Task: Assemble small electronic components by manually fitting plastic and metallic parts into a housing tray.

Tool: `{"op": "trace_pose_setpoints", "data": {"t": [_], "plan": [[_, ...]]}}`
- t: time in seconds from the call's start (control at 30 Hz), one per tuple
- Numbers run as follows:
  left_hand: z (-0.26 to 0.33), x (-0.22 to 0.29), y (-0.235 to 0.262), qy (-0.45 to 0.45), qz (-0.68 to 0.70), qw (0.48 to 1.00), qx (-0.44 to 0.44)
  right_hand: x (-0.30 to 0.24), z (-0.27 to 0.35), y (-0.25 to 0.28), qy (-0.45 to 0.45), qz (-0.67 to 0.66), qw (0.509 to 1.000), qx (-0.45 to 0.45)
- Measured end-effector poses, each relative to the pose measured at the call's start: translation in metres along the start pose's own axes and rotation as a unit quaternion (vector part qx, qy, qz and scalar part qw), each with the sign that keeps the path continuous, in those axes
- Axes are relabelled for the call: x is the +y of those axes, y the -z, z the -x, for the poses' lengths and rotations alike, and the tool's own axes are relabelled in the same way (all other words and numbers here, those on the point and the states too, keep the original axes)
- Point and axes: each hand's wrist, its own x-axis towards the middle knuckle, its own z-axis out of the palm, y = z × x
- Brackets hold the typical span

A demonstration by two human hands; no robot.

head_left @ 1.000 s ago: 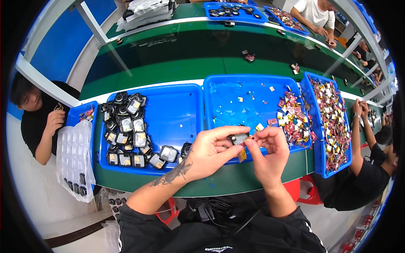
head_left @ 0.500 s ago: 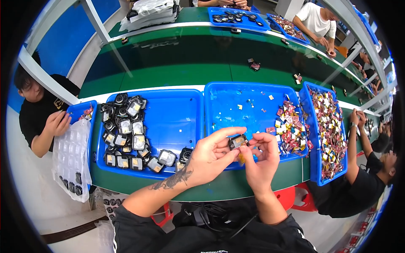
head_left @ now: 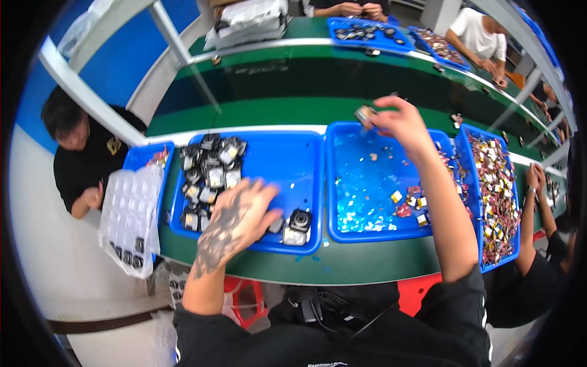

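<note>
My right hand [head_left: 396, 125] pinches a small black watch-like case [head_left: 365, 116] with a pale patch, held up over the far edge of the right blue tray [head_left: 331, 183]. My left hand [head_left: 241, 211] hovers above the left blue tray [head_left: 319, 183], fingers spread and somewhat blurred, with nothing seen in it. Beneath and around it lies a pile of black watch-like cases [head_left: 215, 177], partly hidden by the hand. Closer to that tray's right side sit a couple more cases [head_left: 297, 227]. Small battery-and-board pieces [head_left: 422, 203] lie in the right tray, partly behind my right forearm.
A narrow blue tray [head_left: 517, 244] full of small red, white and yellow parts stands at the right. Beyond the trays runs a green conveyor belt [head_left: 275, 113]. At left, a person [head_left: 79, 147] sits by a clear blister sheet [head_left: 131, 208]. Other people work across the belt.
My hands have parted. The right one has carried the case up and away toward the belt; the left has swung left over the pile of cases. The whole view has shifted slightly.
</note>
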Motion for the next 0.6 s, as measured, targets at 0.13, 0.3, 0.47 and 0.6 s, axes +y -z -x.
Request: {"op": "trace_pose_setpoints", "data": {"t": [0.13,0.3,0.47,0.6], "plan": [[0.025,0.009,-0.009,0.011,-0.01,0.999,-0.044,0.042,-0.108,-0.002,-0.028,0.135,0.987,0.078],[-0.001,0.022,0.022,0.094,0.141,0.975,-0.144,0.066,-0.115,-0.001,-0.057,0.351,0.929,0.099],[-0.049,0.03,0.005,0.217,0.618,0.755,-0.043,0.015,-0.035,-0.02,0.182,0.159,0.969,0.039],[-0.085,0.039,-0.011,0.207,0.583,0.784,-0.044,-0.016,0.071,-0.05,0.091,0.07,0.978,-0.176]]}}
